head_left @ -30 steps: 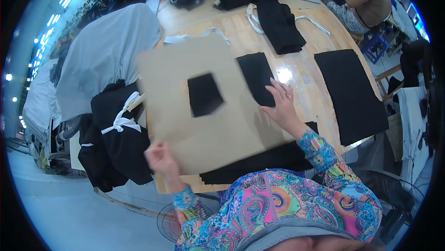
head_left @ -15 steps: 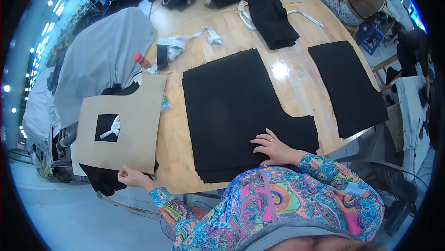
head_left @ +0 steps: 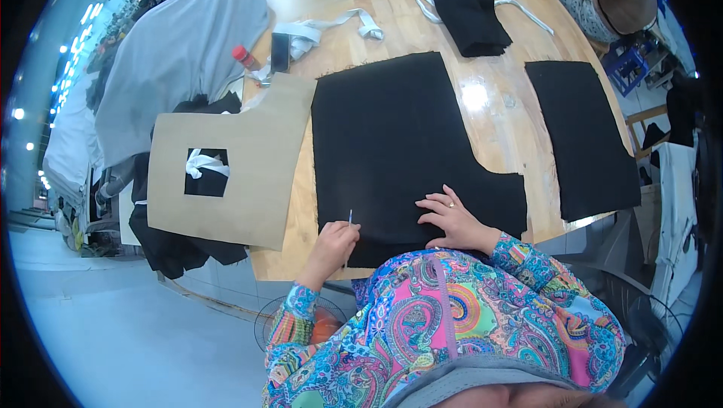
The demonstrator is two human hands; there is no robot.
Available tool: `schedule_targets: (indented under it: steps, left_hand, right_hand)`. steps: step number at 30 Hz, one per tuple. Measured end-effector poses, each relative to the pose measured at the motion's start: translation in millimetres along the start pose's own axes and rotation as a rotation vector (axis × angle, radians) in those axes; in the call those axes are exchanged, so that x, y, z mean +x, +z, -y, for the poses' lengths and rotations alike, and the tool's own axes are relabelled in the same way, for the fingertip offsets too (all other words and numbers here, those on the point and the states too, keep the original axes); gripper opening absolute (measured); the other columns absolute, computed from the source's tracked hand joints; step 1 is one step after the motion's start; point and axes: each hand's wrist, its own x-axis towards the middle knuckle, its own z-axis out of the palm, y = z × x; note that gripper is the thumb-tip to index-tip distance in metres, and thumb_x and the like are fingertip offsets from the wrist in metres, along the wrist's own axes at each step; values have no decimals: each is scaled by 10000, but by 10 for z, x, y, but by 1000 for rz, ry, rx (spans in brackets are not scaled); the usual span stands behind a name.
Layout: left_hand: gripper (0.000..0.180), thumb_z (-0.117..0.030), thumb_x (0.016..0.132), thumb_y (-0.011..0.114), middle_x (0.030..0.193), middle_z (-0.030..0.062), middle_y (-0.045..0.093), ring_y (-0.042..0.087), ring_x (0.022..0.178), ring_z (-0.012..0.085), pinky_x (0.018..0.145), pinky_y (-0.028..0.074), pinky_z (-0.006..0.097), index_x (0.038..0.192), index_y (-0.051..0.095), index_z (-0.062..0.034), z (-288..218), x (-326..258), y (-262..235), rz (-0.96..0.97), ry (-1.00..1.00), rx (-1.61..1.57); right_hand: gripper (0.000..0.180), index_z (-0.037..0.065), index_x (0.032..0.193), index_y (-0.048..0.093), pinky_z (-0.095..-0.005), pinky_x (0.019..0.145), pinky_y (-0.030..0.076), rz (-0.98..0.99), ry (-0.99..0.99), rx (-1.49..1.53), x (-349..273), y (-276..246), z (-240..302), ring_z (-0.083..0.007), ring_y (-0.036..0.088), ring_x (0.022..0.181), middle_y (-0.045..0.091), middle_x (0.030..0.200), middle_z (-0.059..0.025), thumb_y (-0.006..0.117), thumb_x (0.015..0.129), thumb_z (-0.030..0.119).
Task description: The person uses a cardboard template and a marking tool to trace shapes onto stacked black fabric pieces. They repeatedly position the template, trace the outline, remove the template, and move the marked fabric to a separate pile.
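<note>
My left hand (head_left: 334, 248) is closed in a pinch round a thin pen-like stick (head_left: 350, 216), which points upward over the near left corner of a black fabric stack (head_left: 392, 144). My right hand (head_left: 458, 225) lies on the same cloth with its fingers spread, wearing a ring and holding nothing. The stack has straight left and far sides and a curved cut at the right. Left of it is a tan card pattern piece (head_left: 260, 182) with a square hole, where black cloth and a knotted white strip (head_left: 202, 163) show through. Black cloth (head_left: 169, 238) hangs out beneath the card.
A smaller black panel (head_left: 584, 137) lies at the right. Farther back are a folded black bundle (head_left: 471, 16), white strips (head_left: 369, 25), a phone (head_left: 280, 52) and a red-capped container (head_left: 245, 58). A grey cover (head_left: 184, 61) drapes something at the left. Another person (head_left: 617, 1) sits far right.
My left hand has moved right, from the card's near edge to over the black fabric. The card now lies tilted, its far right corner closer to the stack. My right hand remains on the cloth.
</note>
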Motion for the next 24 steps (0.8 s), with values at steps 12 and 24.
schedule_targets:
  steps: [12,24]
  left_hand:
    - [148,-9,760,615,832,120,578,583,839,280,710,484,372,884,539,-30,-81,204,-158,131,214,156]
    - [141,66,789,584,800,137,599,629,773,281,692,515,349,813,470,-14,74,301,-198,266,-134,-74]
  right_hand:
    - [467,111,1082,604,-520,1143,128,-16,-6,-7,-6,-14,16,-285,348,1313,471,1327,-109,766,704,331]
    - [540,72,1141,579,-512,1136,164,-86,-44,-88,-58,73,-25,-268,371,1306,480,1325,-111,735,730,386]
